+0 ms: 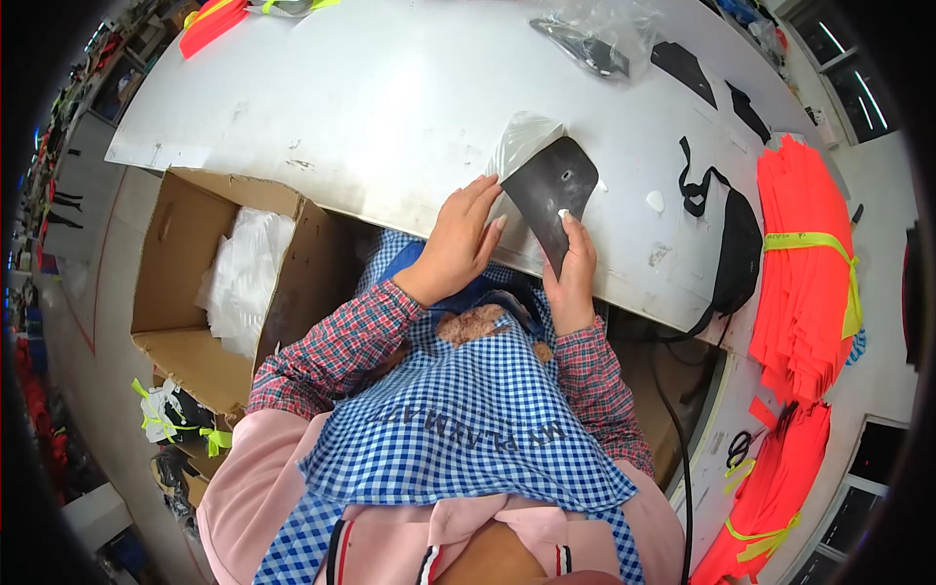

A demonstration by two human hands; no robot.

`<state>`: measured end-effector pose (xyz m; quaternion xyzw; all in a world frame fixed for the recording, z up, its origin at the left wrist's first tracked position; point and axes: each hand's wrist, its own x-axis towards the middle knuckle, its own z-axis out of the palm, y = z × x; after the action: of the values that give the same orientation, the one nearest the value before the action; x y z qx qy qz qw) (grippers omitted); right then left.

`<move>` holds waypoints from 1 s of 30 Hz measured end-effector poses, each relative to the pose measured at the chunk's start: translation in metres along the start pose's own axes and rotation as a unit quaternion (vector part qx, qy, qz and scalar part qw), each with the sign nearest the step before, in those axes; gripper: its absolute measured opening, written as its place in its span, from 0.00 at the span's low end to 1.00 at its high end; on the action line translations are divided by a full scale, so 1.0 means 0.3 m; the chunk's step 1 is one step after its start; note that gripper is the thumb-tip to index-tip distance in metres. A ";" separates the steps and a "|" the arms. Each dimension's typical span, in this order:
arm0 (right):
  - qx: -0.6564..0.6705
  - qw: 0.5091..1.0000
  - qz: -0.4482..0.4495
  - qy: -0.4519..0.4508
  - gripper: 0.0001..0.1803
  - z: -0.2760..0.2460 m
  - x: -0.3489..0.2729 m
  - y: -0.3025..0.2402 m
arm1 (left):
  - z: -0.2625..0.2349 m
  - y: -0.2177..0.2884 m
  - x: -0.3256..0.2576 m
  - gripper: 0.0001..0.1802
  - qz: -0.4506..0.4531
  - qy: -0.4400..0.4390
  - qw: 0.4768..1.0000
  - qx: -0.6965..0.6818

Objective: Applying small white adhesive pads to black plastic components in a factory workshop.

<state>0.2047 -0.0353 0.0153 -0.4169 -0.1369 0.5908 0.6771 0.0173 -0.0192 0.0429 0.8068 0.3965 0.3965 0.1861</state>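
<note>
A dark grey, curved flat panel [553,190] with a small pale-rimmed mark is tilted over the near edge of the white table [390,127]. My right hand [573,268] grips its narrow lower end, thumb on top and fingers beneath. A translucent plastic bag [526,139] shows along the panel's upper left side; whether it wraps the panel or lies under it, I cannot tell. Against the panel's left edge and the plastic, my left hand [458,239] rests with fingers stretched out. Its fingertips partly cover the plastic.
An open cardboard box [180,258] with translucent bags [249,278] stands at left. Bundled orange fabric pieces [799,263] lie at right, beside a black pouch [738,253] with a strap. Farther back are a filled clear bag [595,44] and dark panels [684,71]. Scissors [741,447] lie lower right.
</note>
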 end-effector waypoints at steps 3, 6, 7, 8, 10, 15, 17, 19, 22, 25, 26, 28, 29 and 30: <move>-0.011 1.000 -0.002 0.012 0.14 0.009 0.003 -0.006 | 0.012 0.003 0.004 0.29 -0.044 0.017 0.998 -0.049; -0.012 1.000 0.002 0.003 0.12 0.002 0.010 -0.006 | 0.026 -0.018 0.015 0.32 -0.053 -0.004 0.999 0.006; -0.012 1.000 0.004 0.004 0.12 0.001 0.011 -0.006 | 0.030 -0.033 0.017 0.34 -0.055 -0.021 0.995 0.077; -0.012 1.000 0.006 0.005 0.12 0.000 0.012 -0.005 | 0.036 -0.049 0.017 0.35 -0.056 -0.038 0.987 0.148; -0.009 1.000 0.003 0.000 0.12 -0.004 0.015 0.002 | 0.053 -0.094 0.011 0.36 -0.058 -0.041 0.984 0.164; -0.008 1.000 0.001 0.002 0.12 -0.013 0.013 0.008 | 0.049 -0.119 0.015 0.32 -0.031 -0.032 0.982 0.182; -0.004 1.000 -0.003 0.000 0.12 -0.008 0.009 0.007 | 0.058 -0.162 0.004 0.25 -0.001 -0.116 0.980 0.159; -0.007 1.000 0.001 0.006 0.13 0.006 0.000 -0.004 | 0.058 -0.163 0.005 0.22 -0.018 -0.112 0.986 0.120; -0.016 1.000 -0.005 0.006 0.13 0.009 -0.004 -0.005 | 0.052 -0.172 0.005 0.18 -0.033 -0.110 0.991 0.074; -0.046 0.998 -0.035 -0.005 0.12 -0.016 0.021 0.005 | 0.044 -0.180 0.019 0.17 -0.020 -0.120 0.991 0.058; -0.070 0.996 -0.055 -0.012 0.11 -0.028 0.034 0.006 | 0.041 -0.183 0.026 0.17 -0.009 -0.125 0.991 0.050; -0.082 0.994 -0.070 -0.013 0.10 -0.025 0.056 -0.006 | 0.031 -0.187 0.037 0.16 -0.007 -0.137 0.989 0.047; -0.101 0.990 -0.093 -0.012 0.10 -0.025 0.068 -0.009 | 0.027 -0.187 0.040 0.16 -0.001 -0.140 0.989 0.043; -0.120 0.986 -0.116 -0.013 0.10 -0.021 0.078 -0.014 | 0.025 -0.189 0.045 0.16 0.007 -0.142 0.989 0.039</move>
<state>0.2179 -0.0163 0.0074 -0.4689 -0.2628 0.4925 0.6845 0.0003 0.0266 0.0100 0.8641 0.3757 0.2639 0.2063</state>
